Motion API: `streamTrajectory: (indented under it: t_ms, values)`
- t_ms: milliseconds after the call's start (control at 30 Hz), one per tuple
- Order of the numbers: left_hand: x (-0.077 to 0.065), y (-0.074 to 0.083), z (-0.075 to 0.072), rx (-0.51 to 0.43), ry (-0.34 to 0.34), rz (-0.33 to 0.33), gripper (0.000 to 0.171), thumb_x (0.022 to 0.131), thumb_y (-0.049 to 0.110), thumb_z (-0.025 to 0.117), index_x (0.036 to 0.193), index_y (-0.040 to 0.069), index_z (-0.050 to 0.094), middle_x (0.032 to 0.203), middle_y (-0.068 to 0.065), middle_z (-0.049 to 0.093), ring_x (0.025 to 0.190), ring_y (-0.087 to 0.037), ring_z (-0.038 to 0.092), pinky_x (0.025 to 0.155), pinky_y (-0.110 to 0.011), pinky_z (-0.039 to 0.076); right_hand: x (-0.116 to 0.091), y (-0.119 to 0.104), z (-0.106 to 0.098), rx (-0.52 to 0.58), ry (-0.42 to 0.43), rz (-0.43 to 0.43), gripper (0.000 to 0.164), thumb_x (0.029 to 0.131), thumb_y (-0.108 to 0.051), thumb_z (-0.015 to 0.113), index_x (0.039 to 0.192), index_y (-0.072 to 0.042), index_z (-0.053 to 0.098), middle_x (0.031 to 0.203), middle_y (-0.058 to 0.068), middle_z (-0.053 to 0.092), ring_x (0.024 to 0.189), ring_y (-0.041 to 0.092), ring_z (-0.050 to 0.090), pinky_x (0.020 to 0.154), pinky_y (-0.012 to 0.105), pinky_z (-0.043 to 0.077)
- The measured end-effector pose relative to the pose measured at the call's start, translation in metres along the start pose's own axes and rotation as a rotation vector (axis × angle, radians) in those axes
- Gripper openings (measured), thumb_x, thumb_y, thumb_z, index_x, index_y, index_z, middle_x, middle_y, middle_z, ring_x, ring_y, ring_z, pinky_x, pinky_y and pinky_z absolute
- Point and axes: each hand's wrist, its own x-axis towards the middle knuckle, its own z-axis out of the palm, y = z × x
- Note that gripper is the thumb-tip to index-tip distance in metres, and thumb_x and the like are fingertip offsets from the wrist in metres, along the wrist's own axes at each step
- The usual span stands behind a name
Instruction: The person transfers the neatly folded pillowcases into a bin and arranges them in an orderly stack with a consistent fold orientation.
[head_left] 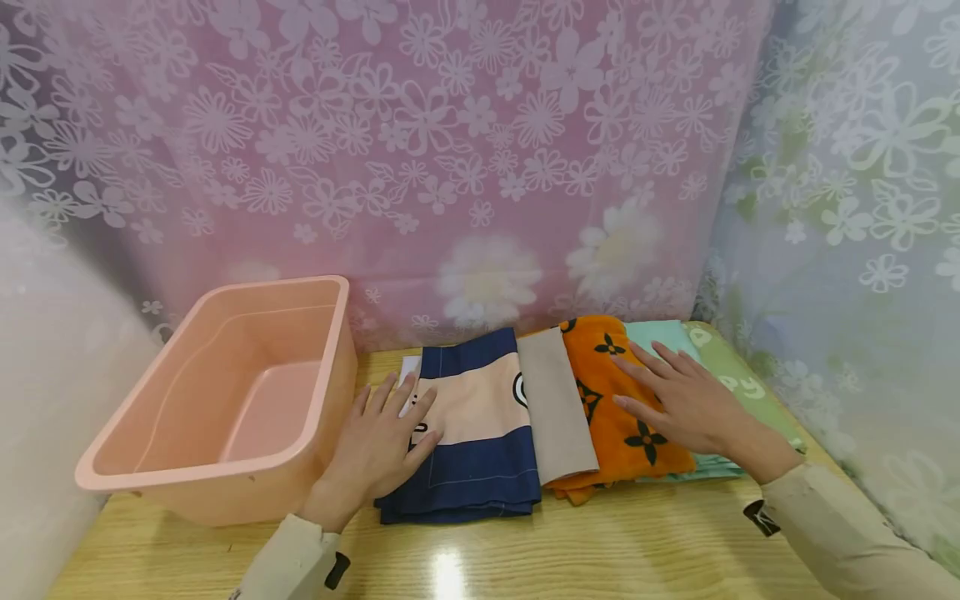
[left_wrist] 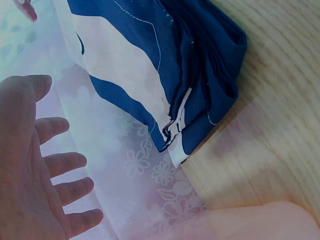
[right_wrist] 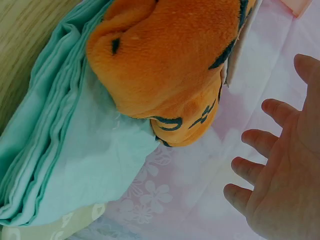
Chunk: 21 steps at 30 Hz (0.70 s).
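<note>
A row of folded cloths lies across the table. My left hand (head_left: 367,446), fingers spread, is over the left edge of a navy and cream folded cloth (head_left: 480,462). In the left wrist view, that hand (left_wrist: 25,170) looks apart from the cloth and holds nothing. Beside it lie a plain beige cloth (head_left: 557,404) and a fuzzy orange cloth (head_left: 603,429) with dark flower shapes. With fingers spread and nothing held, my right hand (head_left: 693,408) is over the orange cloth and a mint-green folded cloth (right_wrist: 95,165). A light green cloth (head_left: 738,358) with white letters lies rightmost.
A pink plastic basin (head_left: 330,400) stands left of the cloths, with nothing visible inside. The wooden table (head_left: 555,542) runs along the front. Flower-patterned sheeting (head_left: 480,192) hangs behind, and more sheeting (head_left: 862,275) is at the right side.
</note>
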Motion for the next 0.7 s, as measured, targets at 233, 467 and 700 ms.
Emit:
streamTrajectory:
  t_ms: [233, 467, 700]
  values:
    - [-0.001, 0.0, 0.0, 0.007, 0.002, -0.008, 0.059, 0.096, 0.055, 0.042, 0.144, 0.022, 0.045, 0.149, -0.011, 0.037, 0.137, -0.036, 0.028, 0.108, -0.059, 0.019, 0.005, -0.003, 0.0, 0.004, 0.009, 0.004, 0.065, 0.098, -0.055, 0.04, 0.151, -0.018, 0.032, 0.156, 0.013, 0.02, 0.139, 0.041, 0.018, 0.108, 0.059, 0.017]
    - [0.001, -0.001, -0.001, -0.017, 0.027, -0.031, 0.057, 0.096, 0.051, 0.047, 0.144, 0.021, 0.046, 0.148, -0.013, 0.038, 0.137, -0.036, 0.028, 0.109, -0.059, 0.018, 0.012, -0.012, -0.005, 0.043, 0.021, 0.004, 0.062, 0.099, -0.052, 0.041, 0.15, -0.018, 0.032, 0.155, 0.014, 0.023, 0.139, 0.04, 0.019, 0.108, 0.057, 0.02]
    - [0.003, 0.002, -0.007, -0.105, 0.028, -0.098, 0.057, 0.097, 0.052, 0.043, 0.144, 0.021, 0.045, 0.149, -0.014, 0.036, 0.136, -0.037, 0.029, 0.108, -0.058, 0.021, 0.021, -0.027, -0.014, 0.134, -0.004, -0.018, 0.062, 0.099, -0.052, 0.04, 0.15, -0.018, 0.033, 0.154, 0.014, 0.025, 0.14, 0.038, 0.019, 0.107, 0.058, 0.023]
